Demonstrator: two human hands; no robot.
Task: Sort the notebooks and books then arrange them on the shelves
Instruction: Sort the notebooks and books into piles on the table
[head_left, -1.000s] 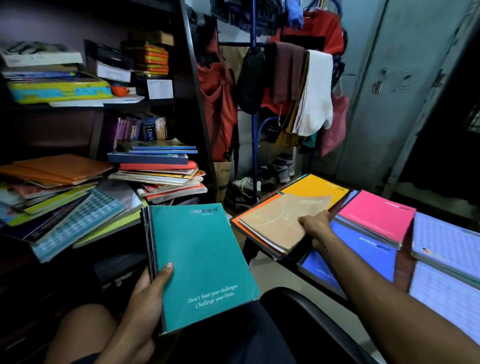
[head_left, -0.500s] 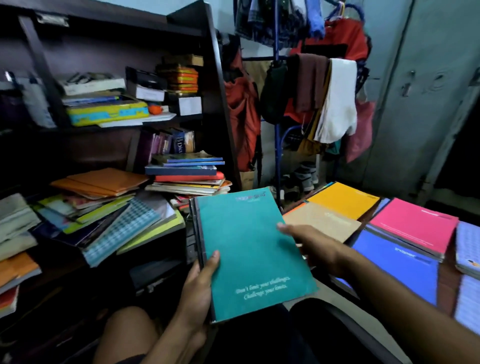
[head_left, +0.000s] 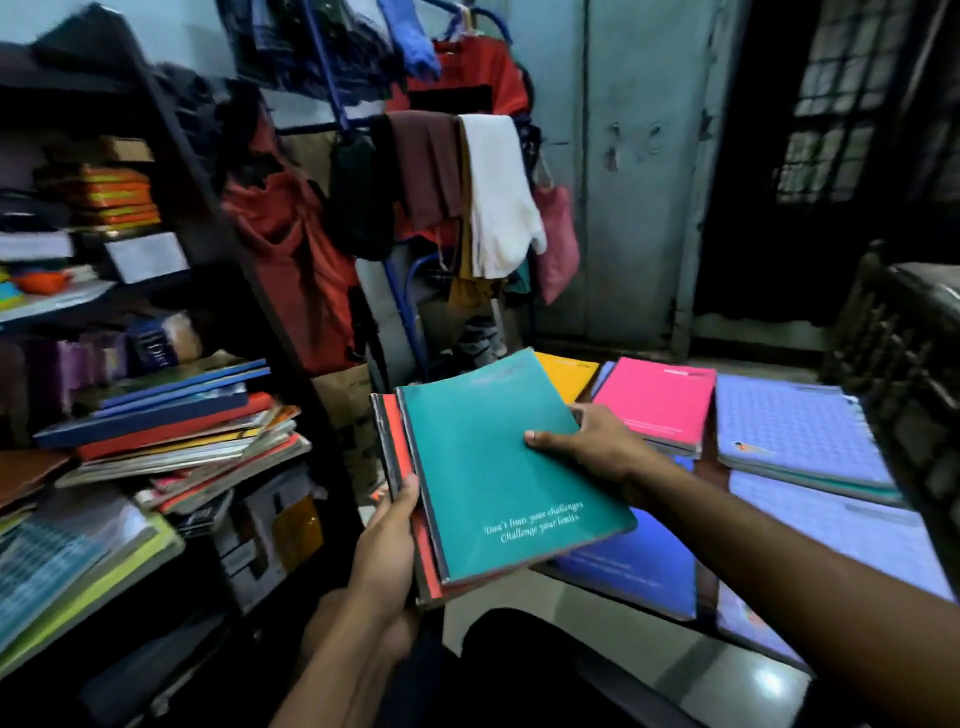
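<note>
Teal softcover notebook (head_left: 498, 467) tops a small stack held in front of the dark shelf unit (head_left: 171, 156). Left hand (head_left: 387, 540) grips the spine edge, fingers curled. Right hand (head_left: 582, 441) pinches the right edge, thumb on cover.

The shelves (head_left: 156, 291) at left are motion-blurred, spine titles unreadable; the teal notebook (head_left: 498, 467) hides most of the orange notebook (head_left: 423, 545) beneath it; the right hand (head_left: 587, 447) covers the pile's far edge; the checked notebook (head_left: 831, 525) is partly hidden behind the right forearm.
</note>
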